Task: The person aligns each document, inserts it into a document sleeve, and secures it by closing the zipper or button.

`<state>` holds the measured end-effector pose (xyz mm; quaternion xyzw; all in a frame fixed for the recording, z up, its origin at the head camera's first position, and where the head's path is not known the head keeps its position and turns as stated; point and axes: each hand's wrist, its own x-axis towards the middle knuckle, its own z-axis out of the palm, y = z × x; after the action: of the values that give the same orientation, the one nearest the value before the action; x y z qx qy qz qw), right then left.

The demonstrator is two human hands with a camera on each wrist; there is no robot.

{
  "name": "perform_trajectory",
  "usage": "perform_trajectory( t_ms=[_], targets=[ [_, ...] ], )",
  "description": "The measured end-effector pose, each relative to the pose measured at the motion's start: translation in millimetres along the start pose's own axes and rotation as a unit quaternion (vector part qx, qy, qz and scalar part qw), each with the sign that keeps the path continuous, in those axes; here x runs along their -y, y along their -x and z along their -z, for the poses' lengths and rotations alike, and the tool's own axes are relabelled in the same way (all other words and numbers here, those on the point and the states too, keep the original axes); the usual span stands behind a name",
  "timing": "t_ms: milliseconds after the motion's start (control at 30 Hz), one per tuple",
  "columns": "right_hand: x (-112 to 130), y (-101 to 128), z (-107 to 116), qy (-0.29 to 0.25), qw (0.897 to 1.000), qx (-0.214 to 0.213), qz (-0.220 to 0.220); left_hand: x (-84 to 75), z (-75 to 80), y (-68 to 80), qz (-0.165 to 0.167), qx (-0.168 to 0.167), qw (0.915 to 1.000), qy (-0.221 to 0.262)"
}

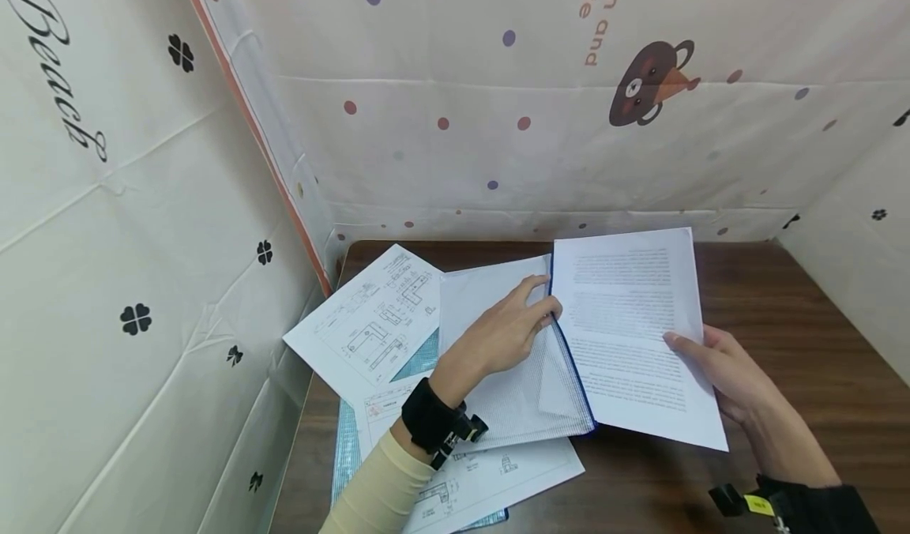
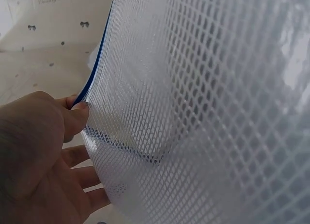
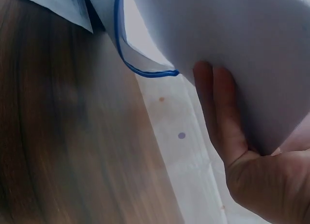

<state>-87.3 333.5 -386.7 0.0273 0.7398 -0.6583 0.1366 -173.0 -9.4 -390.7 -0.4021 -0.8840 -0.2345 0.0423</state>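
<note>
While the left hand [image 1: 508, 330] pinches the mesh pouch [image 1: 522, 396] mouth open, the right hand [image 1: 718, 364] grips the printed sheets [image 1: 626, 321] at its opening, needing a square slide inward.

A translucent white mesh pouch [image 1: 512, 376] of woven plastic, glossy where light catches it and edged in smooth blue binding, lies on a dark wood-grain counter [image 1: 782, 321] with a low satin sheen. The printed sheet [image 1: 629, 329] is matt white paper, as are the line drawings [image 1: 370, 321] beside it. Printed plastic sheeting [image 1: 498, 123], creased and faintly shiny, lines the walls behind.
</note>
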Motion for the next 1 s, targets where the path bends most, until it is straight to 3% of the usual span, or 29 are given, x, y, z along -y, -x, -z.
perform_trajectory(
  t_ms=[333,800,1000],
  targets=[
    [-7.8,-3.5,20.5,0.030,1.000,-0.008,-0.005,-0.5,-3.6,-1.0,-0.004,0.016,0.9998,-0.010],
    [-10.9,-6.1,39.7,-0.027,0.992,0.120,0.011,-4.0,-6.4,-0.8,0.003,0.026,0.9995,-0.018],
    [-10.3,-6.5,43.8,-0.024,0.987,0.155,0.021,-3.9,-6.1,-1.1,0.002,0.031,0.9994,-0.018]
  ],
)
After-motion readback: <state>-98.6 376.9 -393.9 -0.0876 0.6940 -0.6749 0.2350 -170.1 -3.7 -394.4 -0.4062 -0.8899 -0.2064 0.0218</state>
